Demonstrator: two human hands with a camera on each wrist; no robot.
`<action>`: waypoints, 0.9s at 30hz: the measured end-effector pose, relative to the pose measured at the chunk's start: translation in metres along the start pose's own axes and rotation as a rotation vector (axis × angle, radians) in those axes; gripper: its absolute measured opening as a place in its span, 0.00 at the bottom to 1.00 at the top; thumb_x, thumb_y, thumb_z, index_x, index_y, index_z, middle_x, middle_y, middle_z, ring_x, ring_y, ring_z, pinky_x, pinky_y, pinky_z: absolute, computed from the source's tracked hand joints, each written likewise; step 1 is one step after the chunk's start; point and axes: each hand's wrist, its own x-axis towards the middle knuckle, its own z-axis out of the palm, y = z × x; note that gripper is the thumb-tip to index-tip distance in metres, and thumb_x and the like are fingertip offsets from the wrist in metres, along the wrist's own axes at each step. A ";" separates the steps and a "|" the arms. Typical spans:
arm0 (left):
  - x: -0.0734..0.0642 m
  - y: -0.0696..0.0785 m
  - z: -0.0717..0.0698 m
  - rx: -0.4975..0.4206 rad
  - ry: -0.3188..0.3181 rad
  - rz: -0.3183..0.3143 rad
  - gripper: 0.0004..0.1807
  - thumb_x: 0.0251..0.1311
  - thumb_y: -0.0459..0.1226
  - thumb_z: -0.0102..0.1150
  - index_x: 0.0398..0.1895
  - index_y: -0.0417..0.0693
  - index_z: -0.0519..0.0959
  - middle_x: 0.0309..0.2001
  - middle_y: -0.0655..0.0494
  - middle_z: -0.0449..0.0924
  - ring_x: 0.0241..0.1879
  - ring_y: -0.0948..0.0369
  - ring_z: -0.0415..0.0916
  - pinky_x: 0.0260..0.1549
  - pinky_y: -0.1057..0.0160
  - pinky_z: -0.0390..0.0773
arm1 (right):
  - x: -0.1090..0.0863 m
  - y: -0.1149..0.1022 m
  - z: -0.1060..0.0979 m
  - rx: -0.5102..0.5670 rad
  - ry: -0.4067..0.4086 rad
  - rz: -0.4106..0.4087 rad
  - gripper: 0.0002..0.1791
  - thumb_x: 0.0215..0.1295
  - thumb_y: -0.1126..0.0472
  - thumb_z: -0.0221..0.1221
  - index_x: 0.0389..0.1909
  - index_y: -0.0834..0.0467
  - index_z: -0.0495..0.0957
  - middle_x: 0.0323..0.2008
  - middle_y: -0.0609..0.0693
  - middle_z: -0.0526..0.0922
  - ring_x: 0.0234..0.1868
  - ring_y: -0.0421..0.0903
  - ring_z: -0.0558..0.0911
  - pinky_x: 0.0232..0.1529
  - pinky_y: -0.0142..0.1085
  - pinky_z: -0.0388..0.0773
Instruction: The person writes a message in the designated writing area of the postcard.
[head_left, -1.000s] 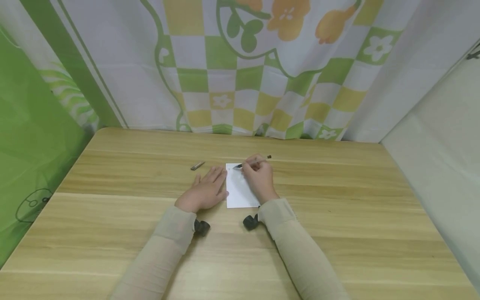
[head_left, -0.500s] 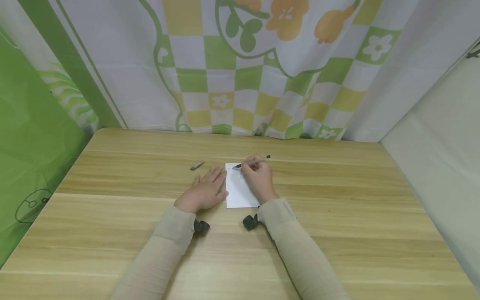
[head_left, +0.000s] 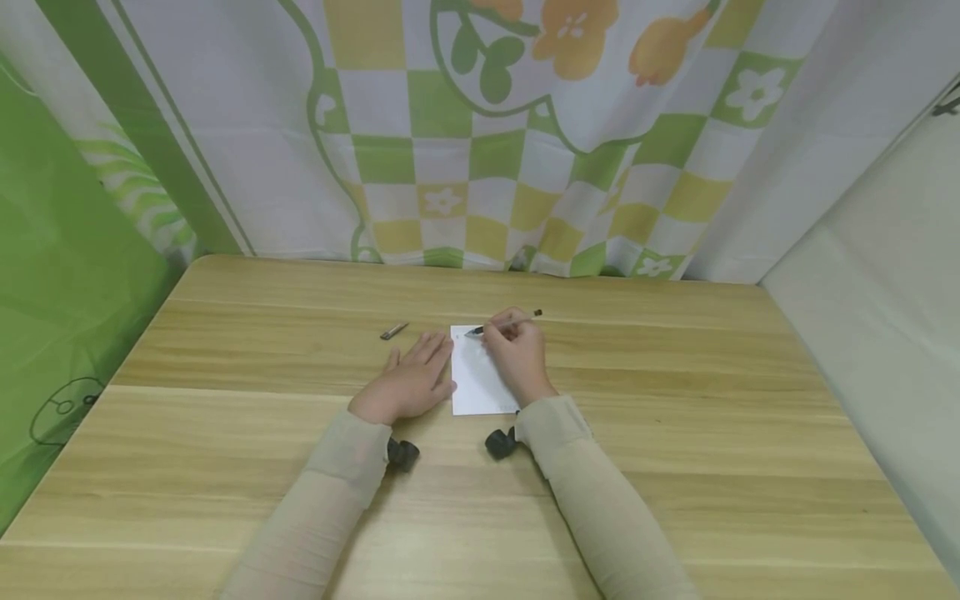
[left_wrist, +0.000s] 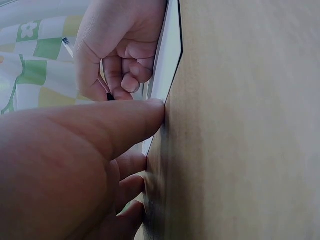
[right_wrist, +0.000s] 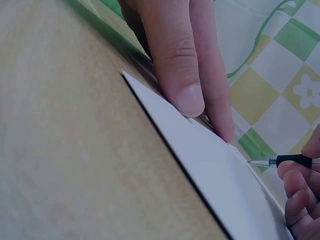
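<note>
A white sheet or pad of paper (head_left: 476, 379) lies on the wooden table, with small marks near its top left corner. My right hand (head_left: 519, 354) pinches a pen (head_left: 517, 321) with a clear barrel and black grip; its tip points down at the upper part of the paper. In the right wrist view the pen (right_wrist: 292, 161) has its tip at or just above the sheet; contact is hard to tell. My left hand (head_left: 408, 379) lies with fingers extended along the paper's left edge. In the left wrist view its thumb (left_wrist: 135, 122) touches that edge.
A pen cap (head_left: 394, 331) lies on the table (head_left: 675, 467) beyond the left hand. Dark wrist-worn devices sit at both cuffs, one by the left sleeve (head_left: 403, 455). A patterned curtain (head_left: 487, 200) hangs along the table's far edge.
Both hands stay in nearly the same place. The pen tip shifts only very slightly over the upper part of the paper.
</note>
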 end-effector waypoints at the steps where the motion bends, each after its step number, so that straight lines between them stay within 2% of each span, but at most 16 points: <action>1: 0.000 0.000 0.000 -0.001 0.002 0.001 0.40 0.78 0.52 0.42 0.82 0.45 0.43 0.82 0.48 0.32 0.80 0.49 0.28 0.72 0.32 0.31 | 0.000 0.000 0.000 -0.002 0.000 0.000 0.04 0.63 0.63 0.60 0.34 0.61 0.81 0.38 0.50 0.83 0.36 0.45 0.82 0.38 0.31 0.81; 27: 0.001 0.000 0.001 0.004 0.001 -0.005 0.40 0.78 0.52 0.43 0.82 0.45 0.42 0.82 0.48 0.32 0.80 0.49 0.27 0.72 0.33 0.30 | 0.000 0.001 0.000 0.012 -0.017 0.002 0.04 0.64 0.64 0.60 0.35 0.61 0.81 0.39 0.51 0.82 0.35 0.45 0.83 0.37 0.31 0.81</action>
